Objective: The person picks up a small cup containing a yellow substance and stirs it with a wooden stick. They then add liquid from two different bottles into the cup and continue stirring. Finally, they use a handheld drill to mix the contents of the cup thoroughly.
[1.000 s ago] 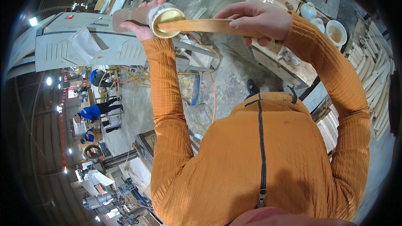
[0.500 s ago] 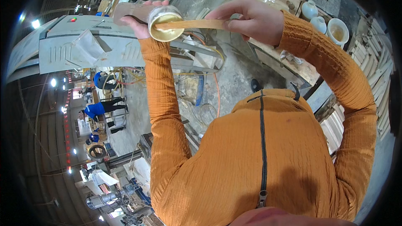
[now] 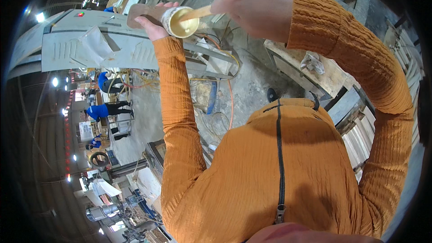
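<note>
Fingers of left hand (image 3: 150, 22) clamped round small cup (image 3: 181, 21); right hand (image 3: 254, 2) pinches wooden stick (image 3: 195, 13) dipped inside, likely stirring; next needs steady cup.

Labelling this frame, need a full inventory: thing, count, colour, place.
cup: 1, white with yellow contents, top centre, in left hand
stick: 1, pale wood, tip in cup, held by right hand
board: 1, brown, behind cup at left hand
machine: 1, grey, upper left
bench: 1, wooden, right of centre
workers: at least 3, blue clothes, left background
left hand: 1, orange sleeve, holds cup
right hand: 1, orange sleeve, holds stick
</note>
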`<state>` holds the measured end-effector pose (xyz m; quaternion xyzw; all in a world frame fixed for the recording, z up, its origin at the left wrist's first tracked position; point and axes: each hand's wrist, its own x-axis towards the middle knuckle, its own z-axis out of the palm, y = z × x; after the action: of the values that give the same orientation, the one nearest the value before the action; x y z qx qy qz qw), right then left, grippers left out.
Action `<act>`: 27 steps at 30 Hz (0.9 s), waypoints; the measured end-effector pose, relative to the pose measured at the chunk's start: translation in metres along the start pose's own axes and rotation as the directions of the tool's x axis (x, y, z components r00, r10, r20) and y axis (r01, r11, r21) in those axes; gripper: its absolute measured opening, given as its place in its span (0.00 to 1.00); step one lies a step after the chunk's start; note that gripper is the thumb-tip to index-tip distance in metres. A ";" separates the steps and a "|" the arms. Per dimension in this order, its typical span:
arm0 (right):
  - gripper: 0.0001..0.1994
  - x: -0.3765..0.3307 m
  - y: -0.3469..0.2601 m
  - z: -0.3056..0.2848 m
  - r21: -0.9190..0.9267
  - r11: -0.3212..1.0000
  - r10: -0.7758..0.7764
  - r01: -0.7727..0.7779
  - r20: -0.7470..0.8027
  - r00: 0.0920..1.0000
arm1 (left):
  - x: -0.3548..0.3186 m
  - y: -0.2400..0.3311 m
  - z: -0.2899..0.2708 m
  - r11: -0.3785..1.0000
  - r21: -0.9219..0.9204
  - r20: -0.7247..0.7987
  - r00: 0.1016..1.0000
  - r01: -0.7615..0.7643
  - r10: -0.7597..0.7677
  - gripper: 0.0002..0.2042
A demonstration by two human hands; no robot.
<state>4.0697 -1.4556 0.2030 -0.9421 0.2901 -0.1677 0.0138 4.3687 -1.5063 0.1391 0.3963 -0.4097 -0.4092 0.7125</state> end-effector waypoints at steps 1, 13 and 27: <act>0.16 0.000 -0.002 0.007 -0.002 1.000 0.009 -0.009 -0.076 0.997 | 0.001 -0.001 0.002 1.000 0.021 0.006 1.000 -0.021 0.021 0.39; 0.12 -0.012 -0.036 0.068 -0.031 0.999 -0.013 0.007 -0.178 0.984 | -0.013 -0.010 -0.008 0.998 -0.041 -0.082 0.996 -0.049 0.045 0.39; 0.13 -0.013 -0.020 0.079 0.067 0.994 0.104 -0.089 -0.274 0.956 | -0.021 -0.020 -0.016 0.995 0.064 -0.092 0.993 -0.073 0.079 0.38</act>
<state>4.0960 -1.4374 0.1264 -0.8933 0.3301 -0.3049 0.0067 4.3712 -1.4901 0.1103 0.4207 -0.4023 -0.3500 0.7339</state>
